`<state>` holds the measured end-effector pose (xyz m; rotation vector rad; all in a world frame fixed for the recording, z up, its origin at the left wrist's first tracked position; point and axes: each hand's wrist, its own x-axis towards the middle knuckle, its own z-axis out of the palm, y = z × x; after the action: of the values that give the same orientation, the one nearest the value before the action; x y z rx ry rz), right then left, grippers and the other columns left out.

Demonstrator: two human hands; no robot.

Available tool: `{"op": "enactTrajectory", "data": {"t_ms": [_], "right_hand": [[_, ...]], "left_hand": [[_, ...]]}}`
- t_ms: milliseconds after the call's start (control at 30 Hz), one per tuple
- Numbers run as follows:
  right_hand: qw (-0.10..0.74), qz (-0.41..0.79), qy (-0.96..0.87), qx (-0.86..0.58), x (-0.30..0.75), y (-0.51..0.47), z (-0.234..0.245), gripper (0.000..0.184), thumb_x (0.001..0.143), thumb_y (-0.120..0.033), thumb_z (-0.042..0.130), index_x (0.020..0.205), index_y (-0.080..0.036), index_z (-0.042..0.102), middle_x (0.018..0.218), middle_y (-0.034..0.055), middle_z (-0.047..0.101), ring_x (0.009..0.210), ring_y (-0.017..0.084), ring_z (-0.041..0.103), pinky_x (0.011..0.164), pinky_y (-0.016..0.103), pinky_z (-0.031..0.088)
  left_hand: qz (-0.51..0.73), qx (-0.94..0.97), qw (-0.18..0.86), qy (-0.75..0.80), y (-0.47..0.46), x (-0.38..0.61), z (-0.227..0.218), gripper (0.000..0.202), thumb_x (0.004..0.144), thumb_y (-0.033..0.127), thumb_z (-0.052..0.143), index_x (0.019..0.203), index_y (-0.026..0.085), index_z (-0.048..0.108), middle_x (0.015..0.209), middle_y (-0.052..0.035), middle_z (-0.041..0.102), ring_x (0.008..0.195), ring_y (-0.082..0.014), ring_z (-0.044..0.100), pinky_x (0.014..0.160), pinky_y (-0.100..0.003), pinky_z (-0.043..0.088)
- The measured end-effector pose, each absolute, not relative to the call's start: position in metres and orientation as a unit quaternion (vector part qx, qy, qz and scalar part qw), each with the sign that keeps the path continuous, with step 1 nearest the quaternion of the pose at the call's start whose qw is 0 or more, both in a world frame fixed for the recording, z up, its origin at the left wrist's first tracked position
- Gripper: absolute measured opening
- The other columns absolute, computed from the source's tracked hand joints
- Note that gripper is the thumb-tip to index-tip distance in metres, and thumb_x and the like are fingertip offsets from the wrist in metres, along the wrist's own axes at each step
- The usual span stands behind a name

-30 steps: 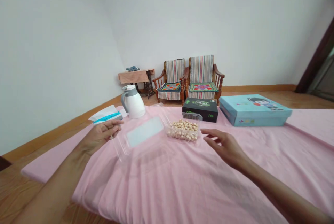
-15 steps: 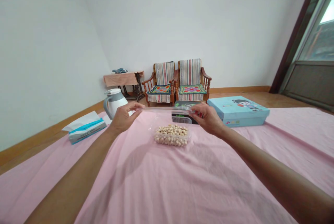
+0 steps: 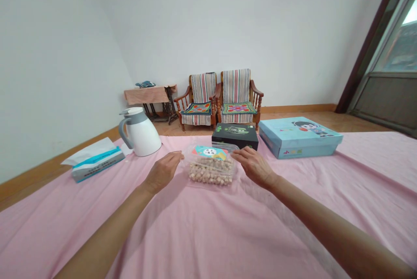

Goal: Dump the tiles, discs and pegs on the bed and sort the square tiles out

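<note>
A pink cloth (image 3: 208,227) fills the lower half of the frame, spread flat over a broad surface that runs from edge to edge, with white walls rising behind it across the top. At right of centre, near the cloth's far edge, lies a flat light-blue box (image 3: 301,136) printed with a cartoon figure; just left of it, at mid-frame, sits a smaller black box (image 3: 235,135) with green print. Behind these, against the back wall, stand two wooden armchairs (image 3: 220,96) with striped backs and patterned seat cushions, and left of them a small table (image 3: 148,95) under a tan cover. At left of centre on the cloth stands a white jug (image 3: 139,131) with a grey collar and handle, and further left, toward the frame's edge, rests a tissue pack (image 3: 94,159) in white and teal. In the middle of the picture, directly in front of the black box, sits a clear plastic container (image 3: 211,169) holding pale round nuts, its transparent lid down on top and bearing a colourful label. The person's two bare arms reach in from the bottom corners and flank it: the left hand (image 3: 163,170) rests with fingers loosely extended, fingertips at the container's left edge, while the right hand (image 3: 254,166) lies palm down with fingers spread, fingertips at the lid's right edge. Neither hand grips anything.
</note>
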<state>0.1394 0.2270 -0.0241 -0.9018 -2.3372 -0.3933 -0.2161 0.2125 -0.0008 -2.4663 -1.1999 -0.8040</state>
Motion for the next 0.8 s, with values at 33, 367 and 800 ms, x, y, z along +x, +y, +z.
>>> {"op": "enactTrajectory", "data": {"t_ms": [33, 367, 800], "right_hand": [[0.297, -0.148, -0.88, -0.341, 0.139, 0.226, -0.024, 0.038, 0.091, -0.006, 0.041, 0.12, -0.017, 0.062, 0.119, 0.0096, 0.065, 0.095, 0.024, 0.054, 0.083, 0.04, 0.049], [0.419, -0.033, -0.803, -0.422, 0.137, 0.224, -0.025, 0.042, 0.084, -0.004, 0.038, 0.117, -0.015, 0.062, 0.118, 0.0111, 0.065, 0.104, 0.023, 0.06, 0.09, 0.039, 0.049], [0.454, 0.529, -0.466, -0.545, 0.098, 0.216, -0.002, 0.021, 0.082, -0.021, 0.061, 0.065, -0.016, 0.049, 0.049, -0.0036, 0.049, 0.04, 0.008, 0.049, 0.038, 0.018, 0.041]], "left_hand": [[-0.279, -0.856, 0.143, -0.411, 0.209, -0.217, -0.001, 0.027, 0.092, 0.015, 0.04, 0.104, 0.014, 0.064, 0.11, -0.0108, 0.068, 0.112, -0.0198, 0.06, 0.101, -0.037, 0.047], [-0.418, -0.69, -0.07, -0.587, 0.2, -0.205, 0.015, 0.027, 0.074, 0.028, 0.057, 0.097, 0.018, 0.067, 0.109, -0.0089, 0.067, 0.098, -0.0242, 0.061, 0.09, -0.039, 0.049], [-0.441, -0.491, -0.439, -0.61, 0.241, -0.192, 0.007, 0.043, 0.054, 0.05, 0.076, 0.066, 0.011, 0.061, 0.054, 0.0017, 0.049, 0.043, -0.0054, 0.037, 0.036, -0.017, 0.023]]}}
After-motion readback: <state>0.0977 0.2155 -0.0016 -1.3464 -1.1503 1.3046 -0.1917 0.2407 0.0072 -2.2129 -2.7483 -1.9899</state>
